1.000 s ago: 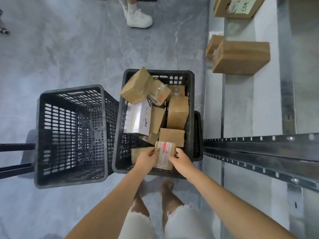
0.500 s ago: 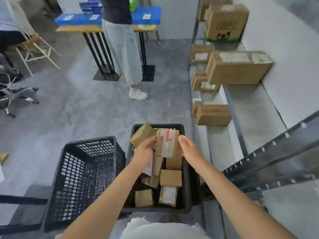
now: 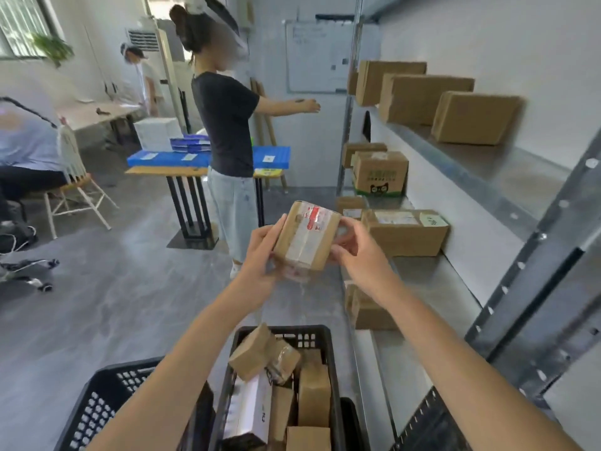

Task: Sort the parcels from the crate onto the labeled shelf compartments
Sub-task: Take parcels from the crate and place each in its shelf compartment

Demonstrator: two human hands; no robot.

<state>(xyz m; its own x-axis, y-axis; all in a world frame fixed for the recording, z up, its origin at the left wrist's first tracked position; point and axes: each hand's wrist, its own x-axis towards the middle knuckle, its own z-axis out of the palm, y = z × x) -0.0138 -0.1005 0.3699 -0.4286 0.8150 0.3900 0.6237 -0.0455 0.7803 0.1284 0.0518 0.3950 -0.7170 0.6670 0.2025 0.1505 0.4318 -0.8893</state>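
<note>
Fingers (image 3: 265, 237) of our left hand (image 3: 260, 262) wrapped the left side of the small parcel (image 3: 305, 240), thumb low on its near corner, while our right hand (image 3: 356, 255) pinched its right edge between thumb and fingertips. We held the parcel clear above the black crate (image 3: 322, 336), tilted, its taped face towards us. Both forearms reached forward from above the crate, wrists bent slightly inward so the palms faced each other across the parcel. It was a brown cardboard box, blocky, banded with glossy clear tape and a red and white label near its top. Below it the crate's plastic lattice wall enclosed more brown cardboard boxes (image 3: 313, 397). Right of the crate stood the grey metal shelf (image 3: 487, 164), carrying larger cardboard boxes (image 3: 406, 232).
</note>
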